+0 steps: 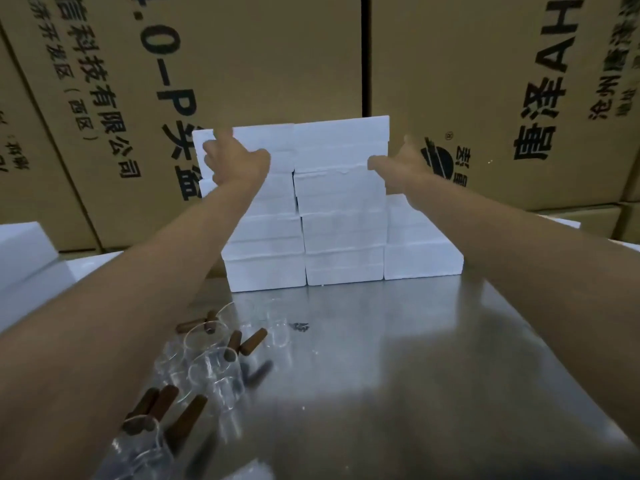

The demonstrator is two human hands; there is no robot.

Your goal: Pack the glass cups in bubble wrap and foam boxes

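White foam boxes [341,188] are stacked in columns at the far edge of the metal table [381,358]. My left hand [230,159] grips the top box of the left column, fingers curled over its left end. My right hand [401,161] holds the right end of the top box in the middle column, thumb against its front face. Clear glass cups with brown wooden handles [211,362] lie in a cluster on the near left of the table, under my left forearm. No bubble wrap is visible.
Large brown cardboard cartons [270,57] with printed text form a wall right behind the foam stack. More white foam pieces [24,247] sit at the left edge. A lower foam box column [422,251] stands on the right.
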